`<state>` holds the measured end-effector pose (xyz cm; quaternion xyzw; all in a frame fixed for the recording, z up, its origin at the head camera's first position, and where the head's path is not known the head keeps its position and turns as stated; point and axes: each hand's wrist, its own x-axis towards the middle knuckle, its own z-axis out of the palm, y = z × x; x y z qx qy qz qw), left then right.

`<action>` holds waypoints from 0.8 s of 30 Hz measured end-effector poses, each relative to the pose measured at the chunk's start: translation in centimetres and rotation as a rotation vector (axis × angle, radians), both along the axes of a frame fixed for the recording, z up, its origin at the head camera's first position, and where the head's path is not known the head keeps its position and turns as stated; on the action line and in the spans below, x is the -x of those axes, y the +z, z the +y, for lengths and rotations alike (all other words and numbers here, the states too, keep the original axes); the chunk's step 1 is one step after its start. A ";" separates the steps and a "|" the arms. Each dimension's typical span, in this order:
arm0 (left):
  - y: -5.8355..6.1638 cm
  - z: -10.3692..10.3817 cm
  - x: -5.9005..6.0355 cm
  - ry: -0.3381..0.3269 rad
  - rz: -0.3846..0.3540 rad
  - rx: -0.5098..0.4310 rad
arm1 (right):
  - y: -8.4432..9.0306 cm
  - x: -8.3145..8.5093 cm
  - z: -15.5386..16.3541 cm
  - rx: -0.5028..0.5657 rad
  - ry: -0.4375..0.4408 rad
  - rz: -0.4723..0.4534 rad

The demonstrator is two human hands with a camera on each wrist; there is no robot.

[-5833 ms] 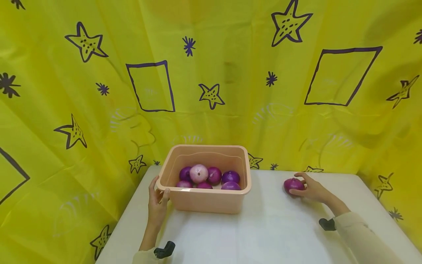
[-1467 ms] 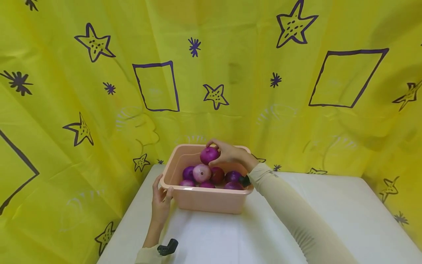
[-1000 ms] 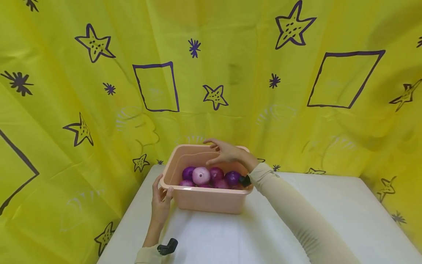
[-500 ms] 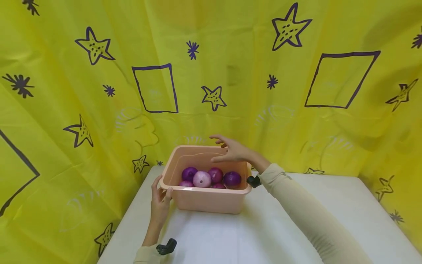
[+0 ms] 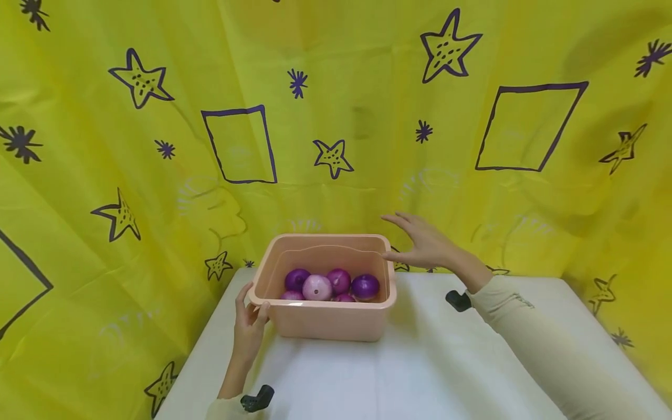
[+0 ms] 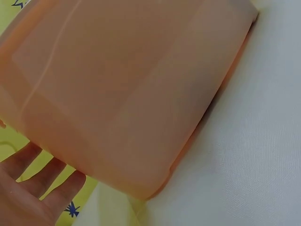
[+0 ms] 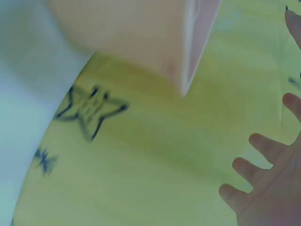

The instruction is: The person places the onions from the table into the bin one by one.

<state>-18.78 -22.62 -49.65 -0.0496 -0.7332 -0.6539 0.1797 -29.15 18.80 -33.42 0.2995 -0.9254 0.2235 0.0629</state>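
A peach plastic bin stands on the white table and holds several purple onions and one pale pink onion. My left hand rests against the bin's front left corner, thumb on the front wall and fingers fairly straight along the side. The left wrist view shows those fingers beside the bin wall. My right hand hovers empty in the air just right of the bin's back right corner, fingers spread. The right wrist view shows the spread fingers and the bin's corner.
A yellow cloth printed with stars and squares hangs close behind and around the table. The white tabletop stretches to the right of the bin up to the cloth. Black camera mounts sit at both wrists.
The right hand brought an onion from the table over the bin, let it go among the others, then drew back to the right, empty. The left hand stayed at the bin's corner.
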 end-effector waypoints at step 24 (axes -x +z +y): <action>12.9 -2.4 2.2 0.096 0.055 0.882 | -3.1 -4.7 12.2 -0.213 -0.320 0.052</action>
